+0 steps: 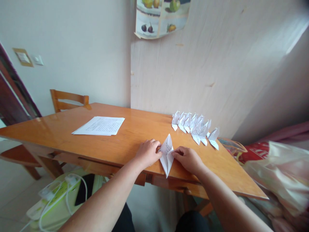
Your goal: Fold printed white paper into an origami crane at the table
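A sheet of printed paper folded into a long diamond, an origami piece (pixel 167 154), is between my hands at the near edge of the wooden table (pixel 142 124). Its lower point reaches past the edge. My left hand (pixel 149 152) pinches its left corner with thumb and fingers. On the opposite corner, my right hand (pixel 187 158) has its thumb and forefinger closed. Several finished folded paper figures (pixel 198 125) stand grouped at the back right of the table. Toward the left lies a stack of printed sheets (pixel 99 125).
A wooden chair (pixel 69 98) stands behind the table's left end. White plastic bags (pixel 287 170) crowd the right side. Below the table at left, a power strip (pixel 56 193) with white cables rests on a pale green surface. The wall (pixel 154 74) rises directly behind the table.
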`<state>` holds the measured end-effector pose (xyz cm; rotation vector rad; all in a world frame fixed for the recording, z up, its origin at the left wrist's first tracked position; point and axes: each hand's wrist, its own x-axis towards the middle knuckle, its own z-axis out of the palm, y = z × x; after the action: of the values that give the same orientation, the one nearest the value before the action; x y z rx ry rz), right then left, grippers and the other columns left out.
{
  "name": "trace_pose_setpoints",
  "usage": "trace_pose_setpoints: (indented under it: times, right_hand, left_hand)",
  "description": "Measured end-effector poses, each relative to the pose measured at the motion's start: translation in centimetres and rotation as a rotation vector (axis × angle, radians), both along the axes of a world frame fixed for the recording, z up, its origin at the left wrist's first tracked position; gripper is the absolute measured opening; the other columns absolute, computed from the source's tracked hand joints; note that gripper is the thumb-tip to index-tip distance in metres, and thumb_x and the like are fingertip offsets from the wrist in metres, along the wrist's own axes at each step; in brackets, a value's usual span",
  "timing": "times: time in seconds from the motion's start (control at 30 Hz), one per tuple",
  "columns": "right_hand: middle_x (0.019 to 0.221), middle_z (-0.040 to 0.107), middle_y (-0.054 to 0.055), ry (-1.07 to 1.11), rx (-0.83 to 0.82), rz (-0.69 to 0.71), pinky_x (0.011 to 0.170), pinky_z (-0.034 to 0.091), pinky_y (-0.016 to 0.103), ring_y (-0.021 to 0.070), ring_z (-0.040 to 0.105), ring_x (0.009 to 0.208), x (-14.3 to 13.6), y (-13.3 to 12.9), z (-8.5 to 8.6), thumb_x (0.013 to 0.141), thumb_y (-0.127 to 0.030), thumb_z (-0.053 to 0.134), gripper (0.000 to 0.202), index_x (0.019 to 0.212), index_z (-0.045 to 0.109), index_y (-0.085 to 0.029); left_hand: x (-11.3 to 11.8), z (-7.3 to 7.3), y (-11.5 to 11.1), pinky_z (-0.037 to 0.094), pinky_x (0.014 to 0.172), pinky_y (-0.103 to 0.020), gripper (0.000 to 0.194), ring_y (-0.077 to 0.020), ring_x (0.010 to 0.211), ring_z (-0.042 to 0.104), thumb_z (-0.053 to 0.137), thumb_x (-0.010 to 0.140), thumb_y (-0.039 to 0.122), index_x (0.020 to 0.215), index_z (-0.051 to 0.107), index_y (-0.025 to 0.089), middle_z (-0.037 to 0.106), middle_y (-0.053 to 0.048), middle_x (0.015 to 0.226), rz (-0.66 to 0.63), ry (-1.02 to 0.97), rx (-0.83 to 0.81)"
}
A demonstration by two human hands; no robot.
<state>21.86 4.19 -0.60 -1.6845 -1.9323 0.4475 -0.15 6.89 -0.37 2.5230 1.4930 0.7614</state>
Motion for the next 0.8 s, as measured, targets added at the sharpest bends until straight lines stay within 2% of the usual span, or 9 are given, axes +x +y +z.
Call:
trace_pose_setpoints:
  times: [0.2,0.37,0.43,0.5,0.6,0.7,0.8]
  right_hand:
    - [0.079,0.072,0.002,-0.146,-0.031,-0.126,0.059,0.034,0.027,0.0187,0.063,0.072,-1.3,-0.3,0.7,0.085,-0.042,0.060,0.021,0.080,0.068,-0.024]
    - [0.081,0.071,0.003,-0.209,-0.006,-0.139,0.058,0.031,0.027,0.0181,0.063,0.074,-1.7,-0.4,0.9,0.085,-0.039,0.060,0.018,0.080,0.065,-0.022]
    - [0.080,0.071,0.003,-0.212,-0.007,-0.148,0.058,0.030,0.026,0.0181,0.063,0.074,-1.8,-0.5,1.0,0.086,-0.041,0.059,0.021,0.079,0.064,-0.022]
    - [0.077,0.071,0.002,-0.215,-0.011,-0.171,0.058,0.030,0.027,0.0185,0.062,0.072,-1.9,-0.7,1.1,0.087,-0.045,0.057,0.024,0.078,0.063,-0.023]
    - [0.075,0.070,0.002,-0.229,-0.009,-0.204,0.057,0.028,0.027,0.0189,0.060,0.070,-2.3,-1.1,1.0,0.088,-0.047,0.054,0.028,0.076,0.062,-0.024]
    - [0.072,0.068,0.002,-0.224,0.002,-0.196,0.056,0.027,0.027,0.0186,0.059,0.067,-2.4,-1.4,0.8,0.088,-0.047,0.055,0.027,0.074,0.060,-0.024]
    - [0.070,0.066,0.001,-0.157,-0.007,-0.110,0.055,0.029,0.027,0.0174,0.058,0.065,-1.8,-1.1,0.7,0.085,-0.044,0.058,0.024,0.076,0.060,-0.023]
  left_hand:
    - [0.1,-0.2,-0.3,0.040,0.080,-0.035,0.016,-0.0220,0.091,0.060,0.065,0.082,0.026,0.094,0.054,0.023,0.066,-0.001,0.094,0.017,-0.019,0.047]
    - [0.1,-0.1,-0.7,0.038,0.077,-0.035,0.004,-0.0223,0.094,0.058,0.061,0.085,0.023,0.089,0.060,0.025,0.063,-0.003,0.096,-0.043,0.061,0.159]
    - [0.2,-0.1,-0.9,0.038,0.077,-0.035,0.008,-0.0219,0.094,0.058,0.056,0.090,0.024,0.086,0.063,0.024,0.062,-0.004,0.094,-0.076,0.090,0.175]
    - [0.3,0.0,-0.9,0.038,0.077,-0.035,0.019,-0.0220,0.092,0.058,0.051,0.094,0.029,0.084,0.065,0.024,0.063,-0.005,0.092,-0.086,0.113,0.173]
    - [0.3,0.1,-0.9,0.039,0.079,-0.037,0.033,-0.0234,0.093,0.059,0.047,0.097,0.046,0.085,0.067,0.023,0.064,-0.006,0.093,-0.076,0.123,0.143]
    - [0.2,0.3,-0.7,0.040,0.083,-0.039,0.039,-0.0255,0.099,0.060,0.053,0.089,0.062,0.093,0.068,0.025,0.064,-0.005,0.099,-0.092,0.106,0.076]
    - [0.1,0.3,-0.5,0.042,0.083,-0.039,0.043,-0.0267,0.101,0.060,0.061,0.081,0.066,0.097,0.067,0.026,0.064,-0.005,0.102,-0.095,0.099,0.017]
